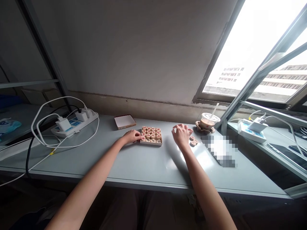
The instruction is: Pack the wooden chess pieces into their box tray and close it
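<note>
A shallow box (151,144) at the middle of the desk holds several round wooden pieces (153,135) with red or dark characters, set in rows. My left hand (131,136) is at the box's left side, its fingers pinched at the edge by the lower left pieces; whether they grip a piece or the box is unclear. Above the desk, right of the box, my right hand (181,134) hovers with fingers apart and curved, holding nothing. Just beyond it lie a few loose wooden pieces (193,143), partly near the hand.
An open box lid (125,121) lies behind my left hand. At the right stand a lidded drink cup (208,122) in a brown holder and a blurred flat object (222,150). Power strips with white cables (76,124) spread over the left; another strip (251,130) sits far right.
</note>
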Available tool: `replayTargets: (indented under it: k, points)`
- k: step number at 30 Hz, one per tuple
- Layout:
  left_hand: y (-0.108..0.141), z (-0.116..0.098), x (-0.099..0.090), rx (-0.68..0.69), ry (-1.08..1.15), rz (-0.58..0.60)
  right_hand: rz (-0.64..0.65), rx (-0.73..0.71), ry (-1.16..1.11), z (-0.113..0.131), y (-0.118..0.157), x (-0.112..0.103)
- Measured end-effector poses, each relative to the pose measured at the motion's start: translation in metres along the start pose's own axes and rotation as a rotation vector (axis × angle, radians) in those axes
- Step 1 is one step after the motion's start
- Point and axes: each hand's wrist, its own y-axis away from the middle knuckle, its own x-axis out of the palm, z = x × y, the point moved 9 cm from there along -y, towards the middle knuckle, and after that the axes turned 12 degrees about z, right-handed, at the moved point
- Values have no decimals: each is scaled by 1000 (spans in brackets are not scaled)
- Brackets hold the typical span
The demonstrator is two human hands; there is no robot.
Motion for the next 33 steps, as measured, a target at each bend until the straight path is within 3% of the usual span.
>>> replayTargets:
  k: [4, 7, 10, 16, 18, 24, 28, 33]
  points:
    - [-1, 0, 1, 9, -20, -4, 171, 323, 90, -84, -8, 21]
    - [-3, 1, 1, 9, -30, -11, 362, 384, 72, -109, -8, 46]
    - [-2, -1, 1, 21, -37, -6, 400, 264, 62, -93, -10, 55]
    - [-1, 0, 0, 25, -28, -16, 521, -265, -233, -8, -2, 60]
    - [-3, 4, 0, 31, -7, -23, 530, -353, -298, 7, 2, 54]
    - [-9, 14, -1, 42, 80, -33, 400, -344, -122, 3, -2, 39]
    - [-9, 13, 0, 17, 31, -25, 432, -338, -97, 4, 0, 41]
    - [-5, 3, -3, 32, -43, -50, 443, -148, 20, -12, 1, 36]
